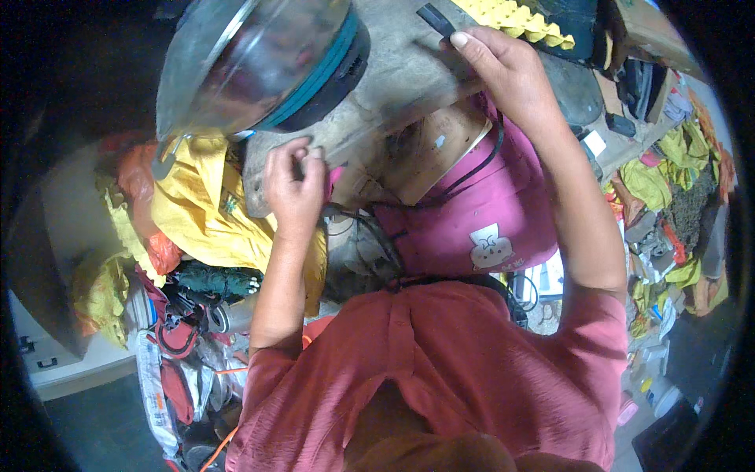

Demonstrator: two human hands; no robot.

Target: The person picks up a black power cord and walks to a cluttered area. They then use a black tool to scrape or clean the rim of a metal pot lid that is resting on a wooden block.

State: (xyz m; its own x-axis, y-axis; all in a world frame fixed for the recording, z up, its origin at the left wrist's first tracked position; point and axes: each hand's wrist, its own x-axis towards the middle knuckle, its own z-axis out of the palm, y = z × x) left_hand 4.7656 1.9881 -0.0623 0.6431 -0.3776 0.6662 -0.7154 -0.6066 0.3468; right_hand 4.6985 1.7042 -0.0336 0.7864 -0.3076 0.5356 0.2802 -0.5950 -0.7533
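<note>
My right hand [507,75] is closed over the far side of a worn grey work board, thumb and fingers pinching a short flat black strip [436,21]. My left hand [295,185] is at the near left edge of the board [393,67], its fingers curled in toward the thumb. Whatever they hold, if anything, is hidden. A small bright pink piece [335,179] shows beside that hand. Beyond it a large clear curved cover [228,71] with a teal band stands on the board. Over my lap lies a pink apron [480,212] with a brown, stained sheet-like piece [425,153] on it.
A yellow cloth or bag [200,208] hangs at the left, next to an orange plastic bag [141,177]. A yellow egg-tray-like piece [523,22] lies at the far right. Scraps and bags [668,204] clutter the right side. A dark cord [472,173] crosses the apron.
</note>
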